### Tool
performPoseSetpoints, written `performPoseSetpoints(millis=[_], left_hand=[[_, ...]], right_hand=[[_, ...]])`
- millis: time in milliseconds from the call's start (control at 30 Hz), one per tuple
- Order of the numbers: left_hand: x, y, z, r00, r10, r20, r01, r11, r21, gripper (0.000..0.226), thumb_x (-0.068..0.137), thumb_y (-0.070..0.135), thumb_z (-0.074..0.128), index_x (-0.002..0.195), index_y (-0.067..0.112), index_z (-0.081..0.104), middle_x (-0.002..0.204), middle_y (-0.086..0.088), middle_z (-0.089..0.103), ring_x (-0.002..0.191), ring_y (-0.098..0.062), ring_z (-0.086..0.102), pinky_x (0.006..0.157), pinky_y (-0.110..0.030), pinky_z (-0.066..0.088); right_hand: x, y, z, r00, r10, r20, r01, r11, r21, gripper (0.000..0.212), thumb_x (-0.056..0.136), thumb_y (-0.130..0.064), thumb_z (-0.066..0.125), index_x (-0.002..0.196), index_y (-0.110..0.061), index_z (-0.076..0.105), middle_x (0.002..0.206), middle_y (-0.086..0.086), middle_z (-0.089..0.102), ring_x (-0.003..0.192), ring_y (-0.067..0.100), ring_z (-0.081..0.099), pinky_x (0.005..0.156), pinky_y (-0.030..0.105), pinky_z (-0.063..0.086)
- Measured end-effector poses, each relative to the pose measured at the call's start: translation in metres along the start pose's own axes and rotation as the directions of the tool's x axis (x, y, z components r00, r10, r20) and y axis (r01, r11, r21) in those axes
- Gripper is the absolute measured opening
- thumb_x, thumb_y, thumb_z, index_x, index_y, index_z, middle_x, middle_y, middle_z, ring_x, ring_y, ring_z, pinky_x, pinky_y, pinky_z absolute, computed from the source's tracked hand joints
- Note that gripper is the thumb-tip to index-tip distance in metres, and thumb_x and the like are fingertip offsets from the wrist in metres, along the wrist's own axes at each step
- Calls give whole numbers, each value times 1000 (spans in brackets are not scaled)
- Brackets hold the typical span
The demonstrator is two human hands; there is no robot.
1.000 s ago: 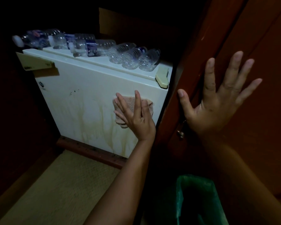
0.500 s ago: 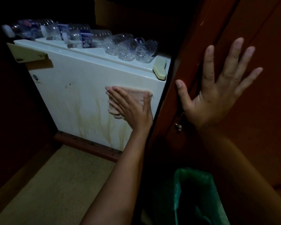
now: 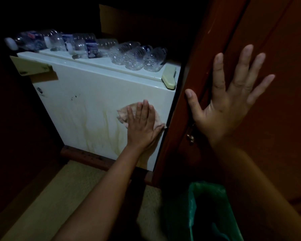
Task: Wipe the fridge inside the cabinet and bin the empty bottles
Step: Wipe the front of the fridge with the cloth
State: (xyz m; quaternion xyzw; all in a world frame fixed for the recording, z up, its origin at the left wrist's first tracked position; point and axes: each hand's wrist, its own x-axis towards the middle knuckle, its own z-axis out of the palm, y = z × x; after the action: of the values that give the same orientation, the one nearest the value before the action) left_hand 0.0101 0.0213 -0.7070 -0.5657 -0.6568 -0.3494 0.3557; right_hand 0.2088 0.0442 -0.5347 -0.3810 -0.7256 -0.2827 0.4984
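Left hand [image 3: 142, 126] flat on one cloth [image 3: 124, 114]; roughly eight bottles [image 3: 97, 47] above.

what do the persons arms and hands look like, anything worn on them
Both arms are bare from the frame's edge to the wrist: no sleeves show. The left hand and right hand wear no gloves, and no rings, watch or bracelet can be seen on them. The nails look short and unpainted, though the dim light hides fine detail.

Fridge [image 3: 87, 94] top: empty bottles [image 3: 111, 51] lying in row.
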Motion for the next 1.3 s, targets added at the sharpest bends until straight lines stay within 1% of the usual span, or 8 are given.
performPoseSetpoints(millis=[267, 400, 600, 733, 933, 1000, 1133, 1300], left_hand=[[9, -3, 3, 998, -18, -61, 16, 1000, -25, 87, 106, 62, 25, 159, 13, -23, 166, -7, -32, 156, -26, -23, 125, -57, -10], [-80, 8, 35, 939, -338, 60, 343, 931, -127, 95, 103, 68, 30, 159, 11, -21, 167, -12, -30, 157, -33, -19, 126, -51, -13], [-73, 61, 32, 356, -885, 300, 882, 213, -420, 100, 98, 74, 20, 161, 2, -10, 170, -18, -16, 159, -25, -13, 127, -47, -10], [-15, 57, 23, -130, -900, 417, 786, -349, -510, 96, 94, 75, 20, 163, 16, -11, 172, -3, -16, 160, -19, -9, 126, -44, -6], [-10, 61, 6, -453, -675, 582, 433, -737, -518, 82, 103, 70, 23, 165, 17, 8, 173, -3, -3, 160, -18, -4, 126, -48, -2], [-21, 61, 2, -485, -604, 633, 406, -796, -449, 80, 103, 70, 20, 165, 19, 13, 173, -2, 3, 160, -19, 1, 128, -50, 8], [-16, 65, -1, -332, -654, 680, 405, -749, -524, 81, 102, 65, 2, 164, 13, -5, 172, -13, -10, 159, -33, -8, 129, -50, -2], [-40, 68, 12, -121, -850, 512, 827, -372, -421, 101, 90, 77, 20, 163, 15, -11, 172, -6, -14, 160, -20, -8, 127, -48, -5]], right_hand=[[2, -2, 0, 1000, -5, -4, 5, 1000, -20, 80, 97, -71, 51, 157, -21, 31, 159, 34, 35, 148, 56, 26, 118, 75, 8], [3, 0, 2, 1000, -5, -25, 4, 1000, -26, 80, 96, -69, 53, 156, -18, 37, 158, 36, 37, 147, 57, 28, 117, 76, 8], [2, 0, 4, 998, -11, -62, 8, 999, -54, 80, 96, -68, 47, 153, -11, 47, 153, 39, 40, 143, 61, 33, 115, 78, 12], [2, -1, 3, 997, -11, -79, 6, 998, -66, 80, 97, -68, 45, 151, -10, 50, 152, 39, 41, 142, 62, 35, 114, 78, 13], [1, -3, -3, 999, -2, -52, -1, 999, -50, 78, 99, -67, 46, 152, -11, 50, 153, 39, 41, 142, 63, 34, 114, 79, 14], [1, -3, -3, 999, -7, -41, 5, 999, -43, 78, 99, -68, 47, 153, -13, 47, 154, 39, 40, 143, 62, 33, 114, 79, 12], [1, -2, 0, 999, -5, -41, 3, 999, -49, 78, 97, -70, 49, 155, -19, 37, 156, 36, 40, 144, 59, 32, 116, 77, 11], [2, -2, -1, 999, -5, -33, 4, 999, -48, 78, 97, -69, 52, 154, -15, 46, 155, 36, 41, 144, 60, 33, 116, 77, 12]])
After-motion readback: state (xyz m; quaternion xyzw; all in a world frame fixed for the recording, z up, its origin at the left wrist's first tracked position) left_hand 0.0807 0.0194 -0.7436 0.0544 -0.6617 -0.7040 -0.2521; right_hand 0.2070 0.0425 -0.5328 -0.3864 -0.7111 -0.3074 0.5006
